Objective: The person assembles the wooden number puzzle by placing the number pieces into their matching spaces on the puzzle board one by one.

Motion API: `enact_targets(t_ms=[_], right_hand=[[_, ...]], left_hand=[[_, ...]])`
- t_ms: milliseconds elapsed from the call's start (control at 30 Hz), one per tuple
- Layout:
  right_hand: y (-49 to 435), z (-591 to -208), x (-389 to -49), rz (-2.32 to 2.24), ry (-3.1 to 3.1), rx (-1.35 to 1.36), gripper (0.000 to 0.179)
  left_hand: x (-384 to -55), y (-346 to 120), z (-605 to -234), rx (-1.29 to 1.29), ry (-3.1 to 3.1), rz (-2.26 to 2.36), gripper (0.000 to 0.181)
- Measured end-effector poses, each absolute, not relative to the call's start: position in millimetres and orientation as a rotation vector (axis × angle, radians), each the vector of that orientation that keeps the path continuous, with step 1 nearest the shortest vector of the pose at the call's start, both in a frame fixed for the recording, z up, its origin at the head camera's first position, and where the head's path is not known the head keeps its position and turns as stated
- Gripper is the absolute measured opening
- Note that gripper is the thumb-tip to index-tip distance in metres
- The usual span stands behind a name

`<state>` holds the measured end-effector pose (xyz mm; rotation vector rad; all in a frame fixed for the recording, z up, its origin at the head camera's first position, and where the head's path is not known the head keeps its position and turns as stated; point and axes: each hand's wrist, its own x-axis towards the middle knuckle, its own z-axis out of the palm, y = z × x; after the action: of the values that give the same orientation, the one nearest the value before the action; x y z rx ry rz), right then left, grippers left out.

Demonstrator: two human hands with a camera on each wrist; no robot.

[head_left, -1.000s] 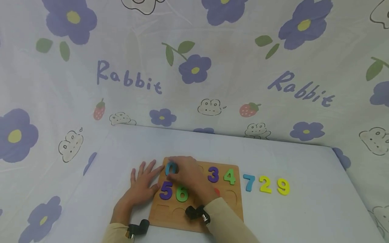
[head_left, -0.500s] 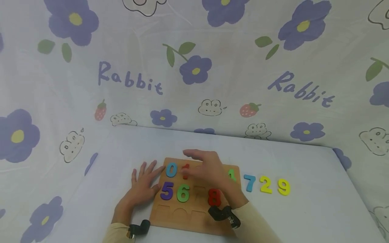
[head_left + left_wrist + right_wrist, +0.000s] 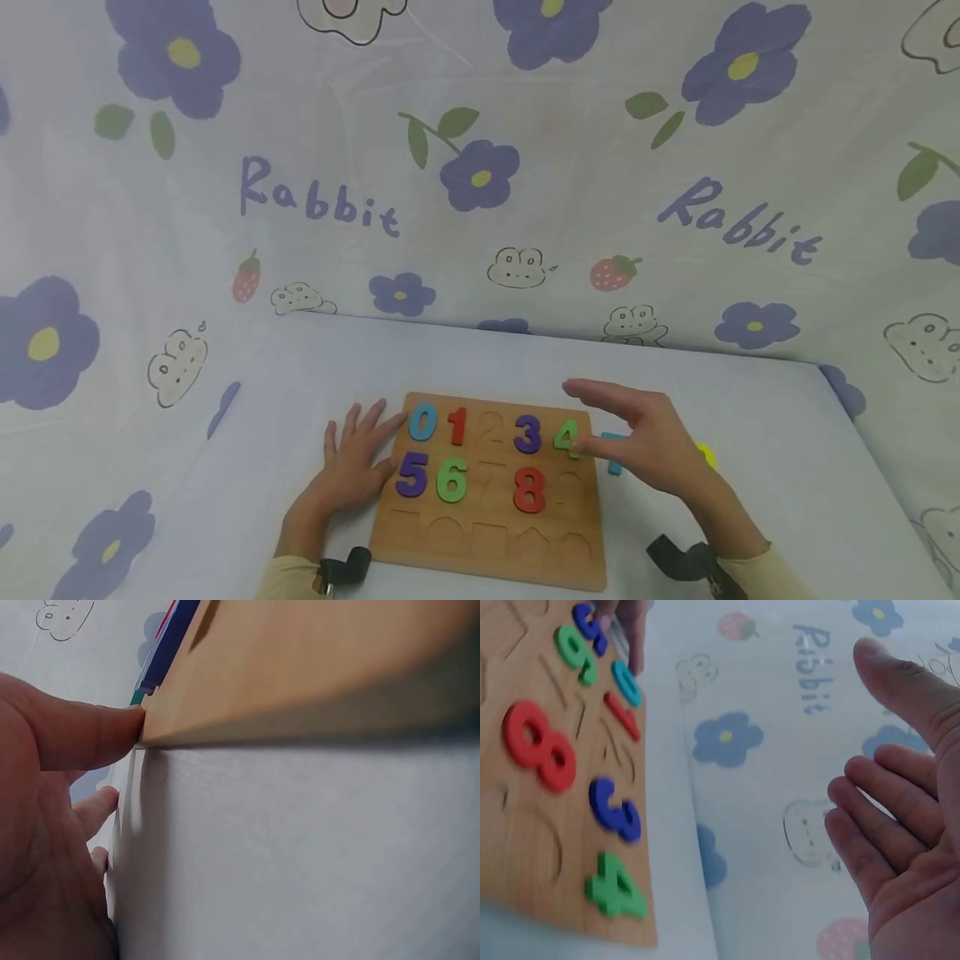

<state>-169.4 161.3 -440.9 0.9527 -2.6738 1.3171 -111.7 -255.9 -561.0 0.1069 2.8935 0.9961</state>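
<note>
A wooden number puzzle board (image 3: pixel 487 521) lies on the white table. Seated in it are a blue 0 (image 3: pixel 423 422), a red 1 (image 3: pixel 457 426), a purple 3 (image 3: pixel 527 434), a green 4 (image 3: pixel 565 437), a purple 5 (image 3: pixel 412 475), a green 6 (image 3: pixel 452 480) and a red 8 (image 3: pixel 529 490). My left hand (image 3: pixel 356 462) rests with spread fingers at the board's left edge, thumb touching it in the left wrist view. Above the table right of the board, my right hand (image 3: pixel 648 437) holds nothing, thumb and fingers apart. It partly covers a blue 7 (image 3: pixel 615 454) and a yellow 9 (image 3: pixel 707 454).
The recesses for 2 (image 3: pixel 491 427), 7 and 9 are bare, as is the bottom row of shape recesses (image 3: pixel 489 542). Behind the table (image 3: pixel 787 467) hangs a white cloth (image 3: pixel 570 183) printed with flowers and rabbits.
My right hand has let go of the blue 0, which sits in the board's top-left recess. It has moved right, across the board to the loose numbers. My left hand stays put.
</note>
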Motion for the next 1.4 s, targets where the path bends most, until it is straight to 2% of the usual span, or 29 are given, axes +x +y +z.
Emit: enact_targets(t_ms=[300,767,1400], right_hand=[[232,-439,-150,1.199,-2.703,0.834,0.069],[315,-442,-125,0.934,-2.764,0.673,0.079],[356,-479,-134,0.95,-2.827,0.493,0.071]], left_hand=[[-108,-256,-561,0.092,2.911,0.996,0.067],[-104,-259,-567,0.131,2.945,1.055,0.067],[-111,-255,-571,0.138,2.942,1.021,0.066]])
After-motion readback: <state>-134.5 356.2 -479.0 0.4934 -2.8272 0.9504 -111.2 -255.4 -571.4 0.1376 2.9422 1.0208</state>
